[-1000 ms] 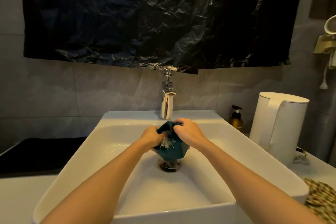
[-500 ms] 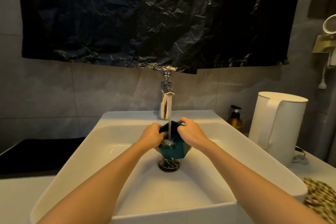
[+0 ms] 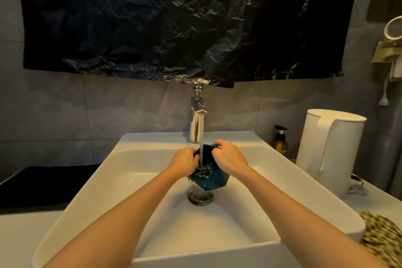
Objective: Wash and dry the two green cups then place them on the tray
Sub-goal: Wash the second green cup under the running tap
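Note:
One dark green cup is held over the drain of the white sink, tilted on its side. My left hand grips its left rim and my right hand grips its right rim. Water runs from the chrome tap in a thin stream onto the cup's side and splashes there. The second green cup is out of sight. A dark flat tray-like surface lies on the counter to the left of the sink.
A white electric kettle stands to the right of the sink, with an amber soap pump bottle behind it. A patterned cloth lies at the lower right. Black plastic sheeting covers the wall above the tap.
One second ago no stream showed at the tap; it now falls steadily on the cup. Both hands kept hold of the cup and turned it slightly under the water.

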Demonstrator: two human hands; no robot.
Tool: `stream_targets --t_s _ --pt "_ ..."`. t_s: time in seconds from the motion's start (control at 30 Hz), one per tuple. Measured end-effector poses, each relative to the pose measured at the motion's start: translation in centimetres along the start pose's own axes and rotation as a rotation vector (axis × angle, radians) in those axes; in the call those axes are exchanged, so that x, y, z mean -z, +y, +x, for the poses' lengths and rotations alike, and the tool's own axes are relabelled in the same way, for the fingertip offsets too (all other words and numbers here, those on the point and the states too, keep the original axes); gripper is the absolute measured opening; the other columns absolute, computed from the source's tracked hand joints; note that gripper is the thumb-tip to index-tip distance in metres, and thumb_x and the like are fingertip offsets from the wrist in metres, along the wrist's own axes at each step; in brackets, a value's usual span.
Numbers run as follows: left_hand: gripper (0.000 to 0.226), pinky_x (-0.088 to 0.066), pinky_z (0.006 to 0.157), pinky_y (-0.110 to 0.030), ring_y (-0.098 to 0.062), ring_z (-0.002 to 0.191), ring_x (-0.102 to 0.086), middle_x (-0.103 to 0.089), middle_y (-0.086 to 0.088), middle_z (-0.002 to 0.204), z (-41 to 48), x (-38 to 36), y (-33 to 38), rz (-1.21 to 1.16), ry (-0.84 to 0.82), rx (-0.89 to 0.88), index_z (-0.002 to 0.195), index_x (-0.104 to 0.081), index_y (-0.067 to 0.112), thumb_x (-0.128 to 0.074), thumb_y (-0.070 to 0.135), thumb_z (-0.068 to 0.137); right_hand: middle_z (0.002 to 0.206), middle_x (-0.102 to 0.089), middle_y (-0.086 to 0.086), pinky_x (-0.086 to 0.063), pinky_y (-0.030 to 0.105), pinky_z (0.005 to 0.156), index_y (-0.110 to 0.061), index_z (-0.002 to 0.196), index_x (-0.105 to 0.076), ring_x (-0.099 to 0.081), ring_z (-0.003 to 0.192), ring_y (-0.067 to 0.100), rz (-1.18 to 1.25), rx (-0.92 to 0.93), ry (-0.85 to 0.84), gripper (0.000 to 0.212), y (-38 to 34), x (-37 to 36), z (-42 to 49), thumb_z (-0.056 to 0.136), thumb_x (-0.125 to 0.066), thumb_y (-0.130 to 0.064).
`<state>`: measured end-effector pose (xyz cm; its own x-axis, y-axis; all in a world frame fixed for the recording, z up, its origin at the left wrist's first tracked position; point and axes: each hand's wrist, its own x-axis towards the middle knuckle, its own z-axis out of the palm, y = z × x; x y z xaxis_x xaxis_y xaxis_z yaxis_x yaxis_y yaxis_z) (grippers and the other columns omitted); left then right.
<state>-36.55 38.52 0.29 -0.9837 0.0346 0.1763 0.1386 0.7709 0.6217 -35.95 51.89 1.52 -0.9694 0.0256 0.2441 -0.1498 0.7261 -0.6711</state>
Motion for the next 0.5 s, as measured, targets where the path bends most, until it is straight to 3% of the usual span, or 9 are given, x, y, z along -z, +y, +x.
stream_targets --t_s 0.1,0.17,0.23,0.33,0.4,0.5 --pt "0.026 -0.057 0.069 -0.037 -0.033 0.099 -0.063 -0.062 -0.017 0.113 -0.1 -0.2 0.7 -0.515 -0.098 0.178 0.118 -0.053 0.010 -0.040 0.001 0.096 0.114 -0.059 0.005 -0.048 0.033 0.080 -0.022 0.116 -0.052 -0.054 0.097 0.021 0.065 -0.064 0.096 0.027 -0.1 -0.1 0.2 0.092 -0.042 -0.018" --pt "0.032 -0.055 0.080 -0.043 -0.033 0.104 -0.061 -0.060 -0.018 0.118 -0.1 -0.1 1.1 -0.738 -0.163 0.303 0.124 -0.050 0.006 -0.041 -0.004 0.095 0.118 -0.057 0.005 -0.052 0.038 0.086 -0.026 0.110 -0.045 -0.054 0.098 0.021 0.125 -0.068 0.163 0.019 -0.2 -0.3 0.1 0.094 -0.040 -0.017" --pt "0.030 -0.053 0.081 -0.046 -0.033 0.103 -0.060 -0.062 -0.020 0.112 -0.1 0.2 1.2 -0.915 -0.244 0.402 0.121 -0.049 0.003 -0.040 -0.006 0.095 0.119 -0.055 0.005 -0.054 0.043 0.086 -0.028 0.107 -0.040 -0.054 0.098 0.021 0.183 -0.029 0.215 0.019 -0.2 -0.5 0.1 0.095 -0.038 -0.014" --pt "0.022 -0.053 0.081 -0.043 -0.032 0.100 -0.060 -0.060 -0.021 0.108 -0.4 0.8 1.3 -0.950 -0.274 0.445 0.116 -0.048 0.001 -0.044 -0.004 0.094 0.120 -0.053 0.005 -0.054 0.040 0.084 -0.027 0.113 -0.040 -0.053 0.096 0.019 0.260 0.080 0.221 0.026 -0.3 -0.6 -0.3 0.094 -0.038 -0.009" --pt "0.024 -0.054 0.079 -0.041 -0.030 0.096 -0.061 -0.061 -0.019 0.107 -0.4 0.9 1.1 -0.889 -0.203 0.395 0.114 -0.051 0.000 -0.056 0.003 0.091 0.121 -0.052 0.006 -0.051 0.039 0.087 -0.024 0.121 -0.039 -0.052 0.101 0.020 0.375 0.095 0.159 0.033 -0.6 -0.5 -0.5 0.093 -0.038 -0.008" --pt "0.034 -0.054 0.073 -0.037 -0.029 0.093 -0.062 -0.064 -0.016 0.105 -0.1 1.3 0.7 -0.789 -0.044 0.286 0.113 -0.057 0.001 -0.069 0.013 0.084 0.115 -0.051 0.008 -0.049 0.033 0.084 -0.014 0.126 -0.040 -0.052 0.101 0.021 0.507 -0.030 -0.011 0.035 -0.6 -0.2 -0.3 0.092 -0.044 -0.009"
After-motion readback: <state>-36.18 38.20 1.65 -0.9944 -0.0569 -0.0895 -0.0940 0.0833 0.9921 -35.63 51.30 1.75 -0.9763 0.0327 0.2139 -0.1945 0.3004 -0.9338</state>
